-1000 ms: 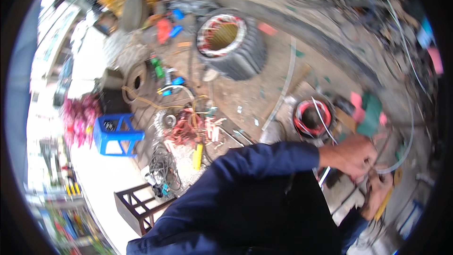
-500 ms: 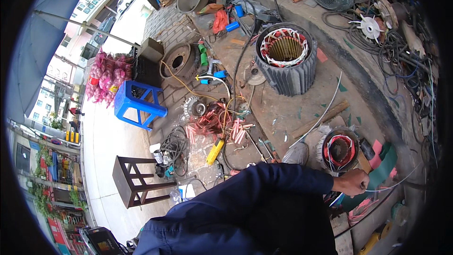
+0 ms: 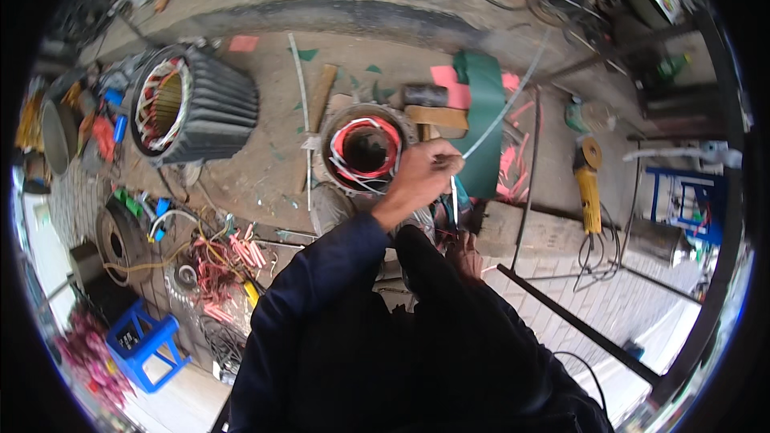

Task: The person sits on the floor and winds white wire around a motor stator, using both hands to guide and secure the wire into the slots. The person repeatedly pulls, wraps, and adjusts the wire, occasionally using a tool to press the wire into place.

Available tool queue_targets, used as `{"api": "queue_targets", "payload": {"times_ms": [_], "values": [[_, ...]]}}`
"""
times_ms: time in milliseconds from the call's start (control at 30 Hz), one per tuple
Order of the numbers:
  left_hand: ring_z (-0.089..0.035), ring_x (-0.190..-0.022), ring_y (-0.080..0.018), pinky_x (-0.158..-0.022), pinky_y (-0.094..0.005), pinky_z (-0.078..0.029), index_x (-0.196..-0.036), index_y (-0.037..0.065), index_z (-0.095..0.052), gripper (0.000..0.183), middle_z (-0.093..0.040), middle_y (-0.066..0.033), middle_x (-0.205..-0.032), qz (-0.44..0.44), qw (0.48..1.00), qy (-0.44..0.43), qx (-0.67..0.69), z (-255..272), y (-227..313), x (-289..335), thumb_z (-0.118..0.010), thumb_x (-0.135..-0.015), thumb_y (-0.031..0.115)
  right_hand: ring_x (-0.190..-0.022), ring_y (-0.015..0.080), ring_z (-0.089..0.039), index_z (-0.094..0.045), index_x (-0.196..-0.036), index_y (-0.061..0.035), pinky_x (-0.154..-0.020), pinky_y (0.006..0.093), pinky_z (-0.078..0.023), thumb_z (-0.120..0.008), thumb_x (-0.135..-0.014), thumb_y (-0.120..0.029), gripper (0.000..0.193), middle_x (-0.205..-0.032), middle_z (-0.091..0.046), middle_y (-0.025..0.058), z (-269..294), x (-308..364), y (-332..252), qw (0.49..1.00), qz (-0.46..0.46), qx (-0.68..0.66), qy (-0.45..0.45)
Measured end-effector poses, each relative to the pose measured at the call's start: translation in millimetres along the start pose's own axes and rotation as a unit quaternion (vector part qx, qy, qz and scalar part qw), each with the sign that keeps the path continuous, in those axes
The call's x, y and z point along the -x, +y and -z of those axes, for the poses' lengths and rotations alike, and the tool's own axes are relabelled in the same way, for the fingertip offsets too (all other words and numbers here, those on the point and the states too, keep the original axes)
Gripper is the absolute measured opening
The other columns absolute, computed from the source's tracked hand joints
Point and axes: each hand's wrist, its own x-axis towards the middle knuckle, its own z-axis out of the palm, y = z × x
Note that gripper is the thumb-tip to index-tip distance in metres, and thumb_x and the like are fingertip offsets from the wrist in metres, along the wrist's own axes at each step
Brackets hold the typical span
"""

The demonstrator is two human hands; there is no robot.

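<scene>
My left hand (image 3: 421, 178) is closed in a pinch on a thin white cord (image 3: 507, 106), just right of a small motor stator (image 3: 327, 159) with red coils (image 3: 388, 133) and white ties. One length of the cord rises in a curve to the upper right; a short white piece hangs below the fingers. Lower down, close to my body, my right hand (image 3: 465, 258) has its fingers bent together beside something dark. What they hold, if anything, is hidden. A green sheet (image 3: 481, 124) lies beyond the left hand, with a tan block (image 3: 437, 117) beside it.
A large finned motor housing (image 3: 220, 104) stands at left. Pink strips (image 3: 517, 160) lie right of the green sheet. Further right are a yellow angle grinder (image 3: 589, 192) and a dark metal frame (image 3: 581, 325). A blue stool (image 3: 144, 345) is at lower left.
The view has swung right, so the stator now sits near the middle and the metal frame shows. My right hand has come into sight. The left hand still grips the white cord.
</scene>
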Motion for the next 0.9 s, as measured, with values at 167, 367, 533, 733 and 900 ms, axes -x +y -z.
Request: {"api": "queue_targets", "payload": {"times_ms": [167, 367, 533, 733, 900], "values": [[-0.061, -0.065, -0.0075, -0.058, -0.0262, -0.054, -0.105, 0.002, -0.074, 0.012, -0.071, -0.0023, -0.087, 0.029, 0.999, 0.002, 0.022, 1, 7, 1, -0.073, -0.102, 0.013, -0.092, 0.0534, -0.069, -0.044, -0.134, -0.0101, -0.072, 0.0657, -0.054, -0.059, -0.101, -0.03, 0.042, -0.127, -0.057, 0.0242, 19, 5, -16, 0.998, -0.041, 0.003, -0.053], [-0.06, -0.065, -0.0064, -0.059, -0.0242, -0.051, -0.108, 0.0, -0.073, 0.014, -0.071, -0.0007, -0.086, 0.029, 0.999, 0.014, 0.041, 3, 6, 4, -0.073, -0.102, 0.012, -0.089, 0.0491, -0.072, -0.046, -0.133, -0.0099, -0.07, 0.0636, -0.055, -0.067, -0.093, -0.025, 0.048, -0.123, -0.061, 0.0223, 18, 17, -3, 0.998, -0.04, 0.027, -0.042], [-0.058, -0.065, -0.0053, -0.057, -0.0235, -0.049, -0.107, -0.001, -0.072, 0.015, -0.07, -0.0016, -0.084, 0.018, 0.999, 0.014, 0.048, 1, 8, 3, -0.074, -0.103, 0.014, -0.082, 0.0512, -0.071, -0.046, -0.127, -0.0084, -0.068, 0.063, -0.055, -0.065, -0.091, -0.02, 0.042, -0.116, -0.064, 0.0254, 11, 14, 4, 1.0, -0.016, -0.008, -0.015], [-0.053, -0.062, -0.0043, -0.054, -0.0224, -0.042, -0.1, 0.0, -0.07, 0.015, -0.068, -0.0015, -0.082, 0.013, 0.997, 0.014, 0.074, 5, 5, 1, -0.073, -0.104, 0.014, -0.081, 0.0398, -0.075, -0.072, -0.1, 0.0007, -0.067, 0.0513, -0.059, -0.074, -0.088, -0.017, 0.021, -0.093, -0.075, 0.0208, 67, 15, -4, 0.978, 0.109, -0.173, -0.037], [-0.049, -0.062, -0.0041, -0.054, -0.022, -0.036, -0.1, 0.002, -0.069, 0.013, -0.068, -0.001, -0.084, 0.006, 0.998, 0.017, 0.067, 4, 3, -1, -0.071, -0.105, 0.014, -0.083, 0.0135, -0.071, -0.067, -0.12, 0.0036, -0.064, 0.0285, -0.057, -0.074, -0.096, -0.005, 0.026, -0.1, -0.076, 0.0089, 159, 45, -25, 0.854, -0.065, -0.467, -0.22]]}}
